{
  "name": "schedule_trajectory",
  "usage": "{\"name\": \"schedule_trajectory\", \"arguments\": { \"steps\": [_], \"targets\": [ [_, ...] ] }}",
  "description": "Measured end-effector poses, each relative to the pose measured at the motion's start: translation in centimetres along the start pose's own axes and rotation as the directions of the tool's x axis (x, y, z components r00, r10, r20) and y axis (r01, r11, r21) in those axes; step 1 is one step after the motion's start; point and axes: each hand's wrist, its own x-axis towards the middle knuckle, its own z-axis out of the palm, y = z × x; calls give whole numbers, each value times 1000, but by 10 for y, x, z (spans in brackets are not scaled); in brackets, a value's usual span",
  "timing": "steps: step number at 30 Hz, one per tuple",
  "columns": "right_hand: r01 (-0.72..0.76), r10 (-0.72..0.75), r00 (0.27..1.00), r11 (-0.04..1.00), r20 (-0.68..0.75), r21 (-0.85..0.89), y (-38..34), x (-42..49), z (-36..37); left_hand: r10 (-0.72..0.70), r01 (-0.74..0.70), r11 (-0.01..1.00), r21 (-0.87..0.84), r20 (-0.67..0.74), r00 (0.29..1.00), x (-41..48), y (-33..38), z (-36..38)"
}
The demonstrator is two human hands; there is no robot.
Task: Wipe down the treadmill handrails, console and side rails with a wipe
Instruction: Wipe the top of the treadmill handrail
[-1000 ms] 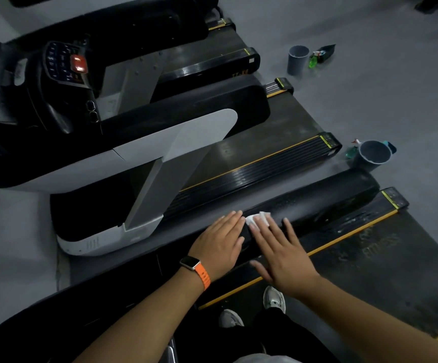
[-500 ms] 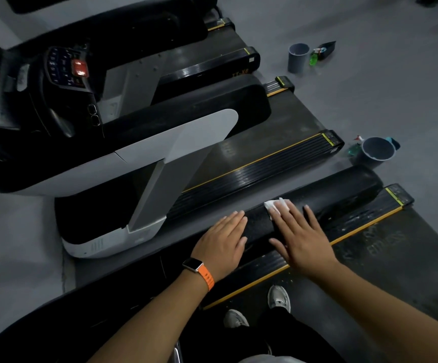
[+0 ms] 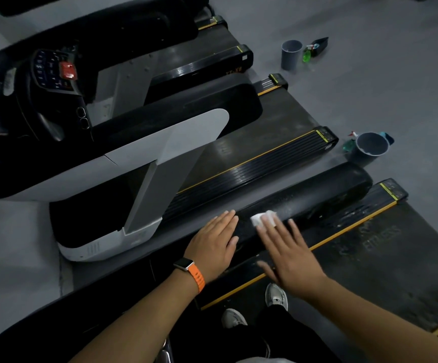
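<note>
Right hand [image 3: 291,255] flat, fingers straight and slightly spread, fingertips pressing the white wipe [image 3: 261,218] onto the black handrail [image 3: 317,191] at frame centre, left hand [image 3: 214,247] just beside, fingers together, palm down on the same rail

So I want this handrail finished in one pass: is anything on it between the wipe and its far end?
Nothing visible. The wipe lies under the right hand on the handrail, whose top runs bare to its rounded end. The left hand rests on the near side, out of the path.
</note>
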Motion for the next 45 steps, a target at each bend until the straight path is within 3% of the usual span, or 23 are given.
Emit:
{"name": "schedule_trajectory", "arguments": {
  "steps": [3, 8, 13, 18, 20, 24, 26, 29, 34, 38, 39, 43, 45],
  "targets": [
    [106, -107, 994, 994, -23, -42, 15, -1, 0, 8, -8, 1000, 5, -10, 1000, 8, 5, 3],
    [-122, 124, 991, 992, -52, 38, 55, 3, -5, 7, -7, 1000, 2, -6, 1000, 28, 19, 9],
    [-70, 76, 996, 991, -44, 118, 37, 26, -19, -9, 9, 1000, 15, -1, 1000, 29, 21, 8],
    [-17, 28, 995, 993, -91, 116, 66, 31, -30, -15, 15, 1000, 18, -9, 1000, 30, 22, 7],
    [-45, 53, 996, 994, -78, 102, 69, 30, -30, -8, 8, 1000, 24, -17, 1000, 29, 22, 7],
    [63, -64, 998, 997, 4, 55, 54, 24, -26, -13, 14, 999, 32, -17, 1000, 29, 24, 7],
    [5, -5, 1000, 998, -4, 63, 58, 28, -30, -19, 19, 1000, 23, -10, 1000, 29, 24, 7],
    [-196, 195, 980, 978, 22, 71, 55, 38, -39, -25, 25, 1000, 0, 7, 1000, 30, 24, 5],
    [6, -16, 987, 998, 159, 66, 34, 47, -40, -34, 35, 999, -28, 65, 997, 30, 23, 4],
    [-260, 247, 957, 963, 153, 71, 51, 50, -47, -28, 31, 999, -36, 72, 997, 30, 24, 3],
    [-250, 235, 958, 965, 165, 80, 47, 50, -48, -28, 30, 999, -37, 72, 997, 30, 25, 1],
    [50, -63, 979, 996, 195, 68, 42, 36, -44, -39, 41, 999, -24, 76, 996, 30, 28, -2],
    [-2, -3, 984, 1000, 178, 27, 59, 28, -44, -42, 42, 999, 2, 73, 996, 30, 28, -1]
  ]
}}
